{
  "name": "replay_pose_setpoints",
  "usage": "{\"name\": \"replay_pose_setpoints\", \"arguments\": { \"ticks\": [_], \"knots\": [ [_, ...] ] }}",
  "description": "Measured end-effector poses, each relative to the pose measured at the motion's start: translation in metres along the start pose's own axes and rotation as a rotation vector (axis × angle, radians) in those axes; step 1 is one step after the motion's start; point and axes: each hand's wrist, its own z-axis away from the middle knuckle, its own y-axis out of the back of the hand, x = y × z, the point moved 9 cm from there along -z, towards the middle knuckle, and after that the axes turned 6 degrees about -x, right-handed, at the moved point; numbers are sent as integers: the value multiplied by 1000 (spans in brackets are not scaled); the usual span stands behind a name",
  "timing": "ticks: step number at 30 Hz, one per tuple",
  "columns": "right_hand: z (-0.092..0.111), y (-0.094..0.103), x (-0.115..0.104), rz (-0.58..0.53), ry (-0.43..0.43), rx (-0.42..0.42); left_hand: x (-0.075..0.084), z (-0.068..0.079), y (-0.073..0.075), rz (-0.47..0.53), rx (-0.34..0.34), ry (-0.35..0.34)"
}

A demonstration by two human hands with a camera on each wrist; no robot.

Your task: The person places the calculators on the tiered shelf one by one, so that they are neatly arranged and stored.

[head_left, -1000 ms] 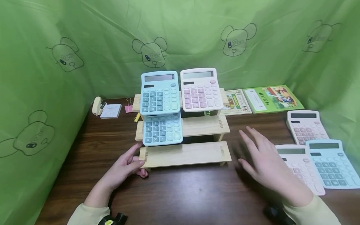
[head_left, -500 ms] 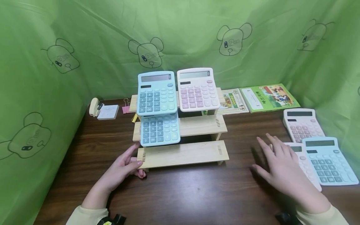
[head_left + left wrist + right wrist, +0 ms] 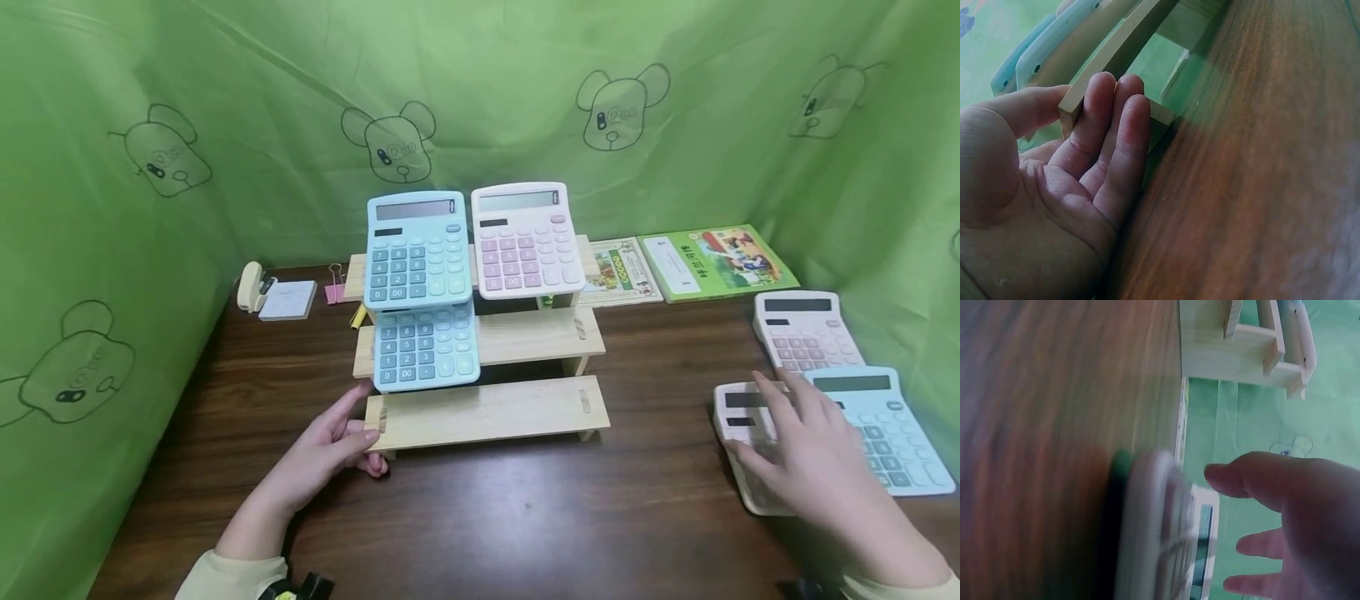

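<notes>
My left hand (image 3: 330,450) grips the left end of the lowest step of a three-step wooden rack (image 3: 487,412), thumb on top and other fingers below, as the left wrist view shows. My right hand (image 3: 821,467) is over a white-and-pink calculator (image 3: 750,427) at the right, partly hiding it. In the right wrist view the thumb and fingers (image 3: 1260,544) are spread, with a gap to that calculator (image 3: 1141,531). Beside it lies a blue calculator (image 3: 911,433), with another pink calculator (image 3: 806,329) behind.
On the rack's top step stand a blue calculator (image 3: 417,250) and a pink one (image 3: 528,242); another blue calculator (image 3: 427,350) leans on the middle step. Behind lie a green book (image 3: 723,262), a notepad (image 3: 288,300) and a pink binder clip (image 3: 335,292). Green cloth (image 3: 495,92) surrounds the table.
My right hand has moved right, from beside the rack to over the front pink calculator, which now sits slightly further left with its top turned left. My left hand keeps its grip.
</notes>
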Motion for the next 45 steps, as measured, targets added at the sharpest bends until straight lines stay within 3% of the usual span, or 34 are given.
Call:
{"name": "replay_pose_setpoints", "arguments": {
  "ticks": [8, 13, 20, 27, 31, 35, 45],
  "knots": [
    [4, -10, 4, 43, 22, -104, 1, 0, -1, 9, -4, -2],
    [3, -15, 6, 9, -8, -126, 0, 1, 1, 8, 12, 24],
    [-1, -19, 4, -61, -1, -171, 4, 2, 1, 11, 1, -6],
    [-8, -19, -4, -46, 0, -196, 7, 2, -1, 7, -15, -32],
    [-10, -22, -8, -38, -7, -221, 3, 1, -2, 4, -13, -12],
    [-16, -23, -12, -33, -2, -213, -1, 1, 0, 0, 17, 22],
    [-33, -22, -16, -66, -10, -147, 2, 3, 0, -9, 13, 17]
  ]
}}
